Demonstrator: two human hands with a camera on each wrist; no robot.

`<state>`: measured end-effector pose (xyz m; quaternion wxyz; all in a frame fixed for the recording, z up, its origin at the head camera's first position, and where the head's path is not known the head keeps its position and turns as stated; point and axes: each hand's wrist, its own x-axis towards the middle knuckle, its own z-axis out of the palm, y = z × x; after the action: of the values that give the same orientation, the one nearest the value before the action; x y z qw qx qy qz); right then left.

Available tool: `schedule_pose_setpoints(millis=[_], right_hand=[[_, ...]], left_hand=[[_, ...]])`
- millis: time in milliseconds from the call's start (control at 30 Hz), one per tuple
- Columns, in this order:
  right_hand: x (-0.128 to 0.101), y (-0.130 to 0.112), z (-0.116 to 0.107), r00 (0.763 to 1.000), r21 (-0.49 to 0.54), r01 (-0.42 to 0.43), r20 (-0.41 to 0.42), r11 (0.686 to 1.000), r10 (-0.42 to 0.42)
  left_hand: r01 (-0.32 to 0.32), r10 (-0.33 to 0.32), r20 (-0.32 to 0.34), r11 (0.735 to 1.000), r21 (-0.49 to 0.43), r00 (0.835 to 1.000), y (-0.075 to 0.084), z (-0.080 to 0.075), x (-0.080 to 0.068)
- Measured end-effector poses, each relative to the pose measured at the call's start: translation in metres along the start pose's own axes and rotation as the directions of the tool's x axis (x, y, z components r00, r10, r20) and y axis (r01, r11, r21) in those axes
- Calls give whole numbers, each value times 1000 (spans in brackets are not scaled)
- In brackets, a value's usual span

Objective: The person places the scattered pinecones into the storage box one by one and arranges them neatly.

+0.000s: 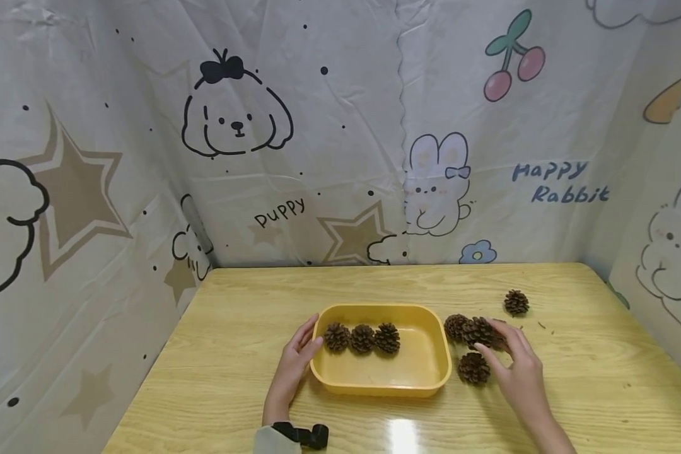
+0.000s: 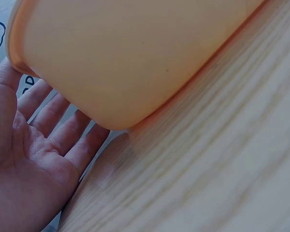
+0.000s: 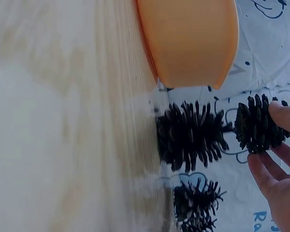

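Note:
My left hand (image 1: 293,364) rests at the left end of a yellow plastic tub (image 1: 386,389). Its fingers (image 2: 53,113) lie fairly straight against the outer wall, and the thumb is up at the rim. Inside the tub three brown pine cones (image 1: 362,338) sit in a row on the left half. On the tub's right, my right hand (image 1: 519,372) holds a pine cone (image 3: 258,125) between thumb and fingers, raised above the table. Another pine cone (image 1: 473,367) stands just below it in the head view, and one more (image 1: 456,326) is beside the tub's right wall.
A further pine cone (image 1: 516,302) lies farther back on the wood-grain table (image 1: 221,372). Small dark scraps (image 1: 541,325) lie near it. Patterned cloth (image 1: 340,126) hangs behind the table and along both sides.

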<state>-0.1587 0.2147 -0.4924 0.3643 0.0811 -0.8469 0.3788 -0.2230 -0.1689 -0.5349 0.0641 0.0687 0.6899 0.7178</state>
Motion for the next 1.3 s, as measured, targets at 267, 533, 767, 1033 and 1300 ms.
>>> schedule_pose_setpoints(millis=[267, 533, 767, 1033, 1300], right_hand=[[3, -11, 12, 1000, 39, 3, 4, 999, -3], [6, -19, 26, 998, 128, 55, 17, 990, -58], [8, -26, 43, 995, 142, 90, 39, 986, -96], [11, -38, 57, 986, 22, 76, 146, 997, -78], [14, -43, 69, 963, -30, 183, 205, 983, -173]], left_hand=[[-11, 12, 17, 1000, -19, 1000, 1, -1, -1], [-13, 13, 14, 1000, -21, 1000, 0, 0, 0], [-12, 12, 16, 1000, -14, 1000, 1, -1, 2], [-18, 18, 17, 1000, -8, 1000, 2, -1, 2], [-19, 19, 4, 1000, -2, 1000, 4, -1, 2]])
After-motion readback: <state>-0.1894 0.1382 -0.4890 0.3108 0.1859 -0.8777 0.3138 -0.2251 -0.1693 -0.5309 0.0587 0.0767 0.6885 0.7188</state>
